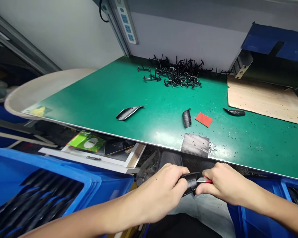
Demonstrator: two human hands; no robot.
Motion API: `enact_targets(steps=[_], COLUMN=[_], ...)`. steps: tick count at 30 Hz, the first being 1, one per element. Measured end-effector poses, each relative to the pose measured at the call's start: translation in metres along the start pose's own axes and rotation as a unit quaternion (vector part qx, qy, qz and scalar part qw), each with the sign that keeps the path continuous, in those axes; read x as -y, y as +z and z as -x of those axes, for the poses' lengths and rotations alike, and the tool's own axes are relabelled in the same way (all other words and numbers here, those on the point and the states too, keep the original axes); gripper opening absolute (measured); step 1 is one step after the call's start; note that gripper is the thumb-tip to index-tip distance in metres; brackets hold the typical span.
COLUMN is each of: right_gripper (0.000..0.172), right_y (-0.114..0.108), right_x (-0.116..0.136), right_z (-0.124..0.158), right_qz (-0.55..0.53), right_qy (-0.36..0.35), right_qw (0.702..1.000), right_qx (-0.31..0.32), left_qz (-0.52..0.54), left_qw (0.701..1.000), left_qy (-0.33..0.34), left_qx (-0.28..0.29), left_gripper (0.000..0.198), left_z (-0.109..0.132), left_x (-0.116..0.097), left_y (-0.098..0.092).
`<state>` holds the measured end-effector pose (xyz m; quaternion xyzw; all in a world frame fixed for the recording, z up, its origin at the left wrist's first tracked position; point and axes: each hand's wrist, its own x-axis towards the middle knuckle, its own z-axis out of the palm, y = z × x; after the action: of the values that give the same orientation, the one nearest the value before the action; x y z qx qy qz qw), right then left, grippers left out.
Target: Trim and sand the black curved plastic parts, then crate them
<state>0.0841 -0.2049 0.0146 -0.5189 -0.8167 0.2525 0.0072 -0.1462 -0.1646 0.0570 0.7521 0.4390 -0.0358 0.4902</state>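
Note:
My left hand is closed around a curved black plastic part, held just off the table's front edge above my lap. In my right hand is a red utility knife, its metal tip against the near side of that part. My fingers hide much of both. Beyond my hands, a dark grey pad lies at the table edge. Three similar curved black parts rest on the green table: one at left, one in the middle and one at right.
A red rectangular piece lies on the green table among black trimmings. Thin black T-shaped pieces are heaped at the back, with cardboard at right. A blue bin of black parts and an open drawer stand at left.

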Motion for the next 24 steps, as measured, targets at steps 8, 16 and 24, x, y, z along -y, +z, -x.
enact_targets(steps=[8,16,24], right_gripper=[0.044,0.035,0.029], right_y=[-0.008,-0.023,-0.022], right_x=[-0.028,-0.051,-0.110], right_z=[0.025,0.057,0.083], right_qz=[-0.499,-0.583,-0.290], right_qy=[0.053,0.064,0.194], right_qw=[0.862,0.803,0.868], right_qx=[-0.072,-0.105,-0.353], left_qz=[-0.052,-0.075,-0.212], left_qw=[0.997,0.992,0.950], left_qy=[0.064,0.093,0.227], left_qx=[0.009,0.050,0.025], left_gripper=[0.021,0.030,0.047], left_z=[-0.029,-0.050,-0.147], left_x=[-0.045,-0.086,-0.124], left_y=[0.004,0.011,0.001])
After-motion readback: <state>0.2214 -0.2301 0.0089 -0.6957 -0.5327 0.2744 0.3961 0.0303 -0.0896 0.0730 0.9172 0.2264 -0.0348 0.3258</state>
